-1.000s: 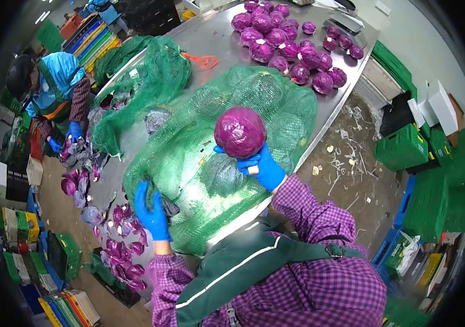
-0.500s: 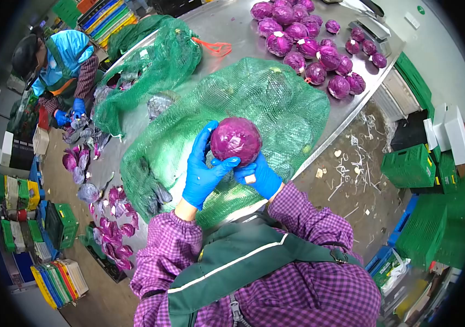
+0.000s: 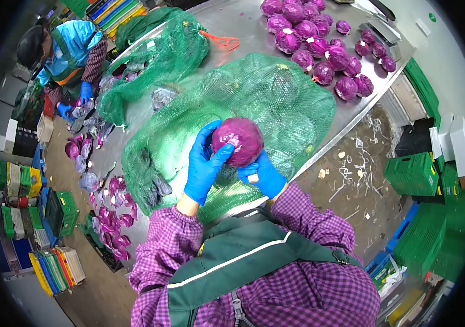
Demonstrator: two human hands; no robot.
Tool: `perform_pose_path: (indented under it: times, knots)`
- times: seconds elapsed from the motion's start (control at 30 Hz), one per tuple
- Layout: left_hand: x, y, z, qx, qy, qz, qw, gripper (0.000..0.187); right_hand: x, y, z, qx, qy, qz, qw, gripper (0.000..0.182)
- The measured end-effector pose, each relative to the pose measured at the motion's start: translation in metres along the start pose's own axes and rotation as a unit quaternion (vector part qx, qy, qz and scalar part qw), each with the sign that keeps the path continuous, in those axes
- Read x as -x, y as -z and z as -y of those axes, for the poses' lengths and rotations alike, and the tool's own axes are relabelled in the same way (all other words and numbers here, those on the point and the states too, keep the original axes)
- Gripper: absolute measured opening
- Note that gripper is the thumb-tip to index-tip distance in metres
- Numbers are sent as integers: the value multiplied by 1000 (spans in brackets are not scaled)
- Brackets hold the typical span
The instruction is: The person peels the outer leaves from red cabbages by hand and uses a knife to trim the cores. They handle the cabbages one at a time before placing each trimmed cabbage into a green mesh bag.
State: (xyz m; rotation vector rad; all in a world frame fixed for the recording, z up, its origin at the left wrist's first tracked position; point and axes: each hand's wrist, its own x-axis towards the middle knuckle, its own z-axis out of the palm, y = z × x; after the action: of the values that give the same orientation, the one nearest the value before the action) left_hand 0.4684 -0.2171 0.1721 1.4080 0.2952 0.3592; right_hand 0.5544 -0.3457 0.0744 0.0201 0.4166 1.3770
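Note:
A round, glossy red cabbage (image 3: 245, 136) is held up over the table edge in front of me. My left hand (image 3: 202, 170), in a blue glove, grips it from the left, thumb across its front. Below and to the right, my right hand (image 3: 268, 178), also gloved in blue, is closed right at the cabbage's underside. Out of that fist pokes a pale, blunt end (image 3: 252, 178) like a handle; the rest is hidden. Behind the cabbage lies a green mesh sack (image 3: 227, 90) with round heads inside. Dark loose leaves (image 3: 159, 186) lie on its left part.
Trimmed red cabbages (image 3: 317, 46) are heaped at the far right of the metal table (image 3: 232, 19). Another mesh sack (image 3: 172, 52) lies at the far left. A co-worker (image 3: 71, 52) handles leaves there. Purple leaves (image 3: 113, 231) litter the left edge; green crates (image 3: 412, 173) stand at right.
My left thumb has moved up from the cabbage's lower edge onto its front. The cabbage has turned slightly in my hands. My view has shifted a little to the left.

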Motion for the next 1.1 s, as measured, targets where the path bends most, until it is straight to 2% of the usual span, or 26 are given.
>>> perform_pose_path:
  times: [0.03,0.13,0.17,0.3,0.4,0.47,0.5,0.57,0.6,0.67,0.8,0.9,0.93,0.97,1.0,1.07,1.1]
  knots:
    - [1,0,1,-4,-34,-14,999,53,-2,4,2,17,-2,-5,1000,51]
    - [7,6,-5,9,-11,-57,998,45,-4,9,2,51,-16,-21,998,61]
    - [9,4,-6,-1,-35,-83,996,32,-5,9,0,74,-10,-11,997,62]
    - [13,22,4,77,-22,-107,991,28,-6,9,-15,97,-12,-7,995,65]
    - [21,27,9,83,-19,-125,989,26,-1,-4,-27,140,2,-7,990,64]
    - [26,27,8,99,-20,-133,986,25,6,-37,-46,150,64,-129,978,63]
    - [28,27,8,110,-12,-138,984,25,2,-20,-39,152,62,-132,978,63]
    - [30,29,10,122,-4,-145,982,24,-8,28,-20,157,-16,47,986,60]
    - [31,31,11,122,-2,-146,982,24,-8,26,-22,158,-17,46,986,60]
    - [31,33,15,121,1,-147,982,24,-7,23,-26,162,22,-36,986,63]
    - [30,32,19,125,5,-156,980,25,-1,10,-27,150,17,-47,987,54]
    - [27,31,20,112,11,-149,982,27,-6,25,-12,163,11,-1,987,53]
    - [26,31,21,105,13,-143,984,28,-10,35,-3,169,-19,79,982,54]
    - [27,31,22,91,50,-158,982,31,-13,43,9,176,-47,159,970,54]
    - [27,35,28,74,71,-149,983,34,-8,28,11,176,-36,159,971,54]
    - [27,42,45,68,73,-159,982,31,4,-19,8,120,79,-73,987,53]
    - [28,45,51,72,86,-167,980,32,5,-16,19,98,90,-32,991,55]
